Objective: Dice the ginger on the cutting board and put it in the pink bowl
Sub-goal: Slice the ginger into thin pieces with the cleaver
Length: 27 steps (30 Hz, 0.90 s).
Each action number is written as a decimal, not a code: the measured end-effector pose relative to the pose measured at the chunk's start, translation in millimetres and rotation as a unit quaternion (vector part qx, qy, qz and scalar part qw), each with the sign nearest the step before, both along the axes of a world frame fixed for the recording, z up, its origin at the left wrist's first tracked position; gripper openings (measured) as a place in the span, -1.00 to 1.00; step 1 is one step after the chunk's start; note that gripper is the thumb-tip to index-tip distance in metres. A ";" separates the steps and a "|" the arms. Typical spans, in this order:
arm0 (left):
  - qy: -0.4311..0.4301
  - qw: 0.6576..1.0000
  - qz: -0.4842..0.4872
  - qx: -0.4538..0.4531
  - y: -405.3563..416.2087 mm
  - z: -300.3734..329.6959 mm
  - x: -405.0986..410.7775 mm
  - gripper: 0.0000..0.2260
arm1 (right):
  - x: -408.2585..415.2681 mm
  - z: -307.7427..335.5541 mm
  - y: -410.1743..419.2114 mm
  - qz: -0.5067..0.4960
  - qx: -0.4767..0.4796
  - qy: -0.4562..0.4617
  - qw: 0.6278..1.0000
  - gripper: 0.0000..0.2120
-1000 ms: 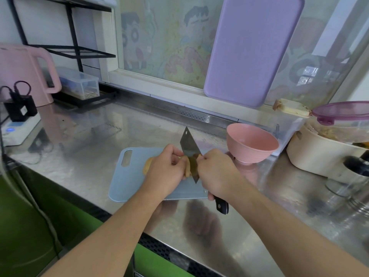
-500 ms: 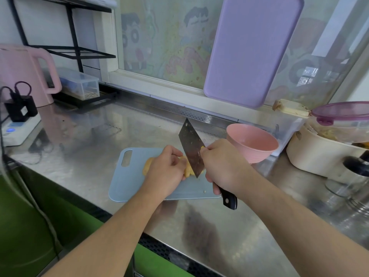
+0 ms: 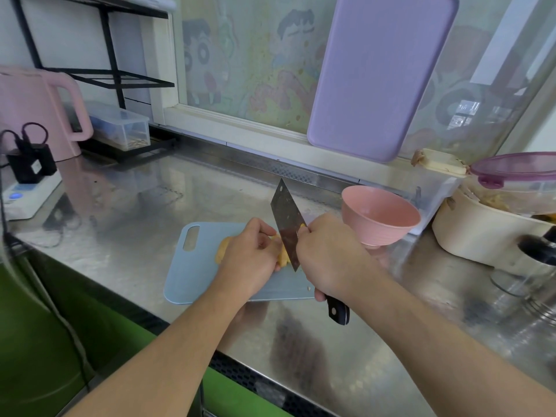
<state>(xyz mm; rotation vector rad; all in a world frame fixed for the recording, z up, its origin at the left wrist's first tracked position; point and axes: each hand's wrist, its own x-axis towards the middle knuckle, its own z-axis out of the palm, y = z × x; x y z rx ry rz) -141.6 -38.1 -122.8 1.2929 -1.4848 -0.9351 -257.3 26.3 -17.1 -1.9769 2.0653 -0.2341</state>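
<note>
Yellow ginger (image 3: 222, 251) lay on the pale blue cutting board (image 3: 192, 275), mostly hidden under the left hand (image 3: 251, 260), whose curled fingers pressed down over it and pinned it in place. Only 2 bits of it showed: a knobby end poking out at the left of the knuckles and a sliver beside the blade. The right hand (image 3: 326, 260) was wrapped round the dark handle of a cleaver (image 3: 285, 227), blade tilted with its tip pointing away and its edge down at the ginger just beside the left fingertips. The pink bowl (image 3: 380, 218) stood on the steel counter (image 3: 126, 212) off the board's far right corner, near the right hand, and seemed to hold nothing yet, though its floor was partly out of sight.

Ginger of this kind is likely firm and fibrous, light, with a lumpy shape that wants to roll, and its cut faces are probably damp and a little slick. Holding it from above with fingertips tucked back, a flat side down, looks like the safest grip. Once diced, the small pieces would likely cling to the blade, so scooping with the flat of the cleaver could carry them to the bowl.
</note>
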 end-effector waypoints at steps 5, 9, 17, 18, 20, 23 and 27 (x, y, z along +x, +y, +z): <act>-0.028 1.000 0.012 -0.005 -1.1 0.0 -0.1 -0.95 | -0.4 -5.3 4.8 0.010 0.045 0.058 0.997 -0.65; -0.035 0.999 0.026 -0.001 -1.8 0.2 -0.4 -0.95 | 4.0 -28.2 7.8 0.022 -0.022 0.025 0.999 -0.72; -0.031 0.999 0.033 -0.006 -4.6 -2.1 -1.4 -0.90 | 19.4 -25.8 29.2 -0.013 -0.080 -0.012 0.997 -0.65; -0.028 0.999 0.032 -0.006 -4.6 -2.0 -1.6 -0.90 | 19.6 -25.1 29.0 -0.012 -0.085 -0.018 0.996 -0.65; -0.034 0.999 0.029 -0.004 -4.2 -1.5 -1.9 -0.89 | 20.7 -21.1 29.4 -0.017 -0.083 -0.024 0.996 -0.65; -0.040 0.999 0.031 -0.003 -2.8 0.9 -1.9 -0.90 | 19.1 -23.1 25.5 0.000 -0.099 -0.004 0.995 -0.75; -0.040 0.999 0.010 -0.002 0.5 4.3 -0.5 -0.96 | 19.9 -18.1 18.5 0.066 -0.063 0.104 0.990 -0.81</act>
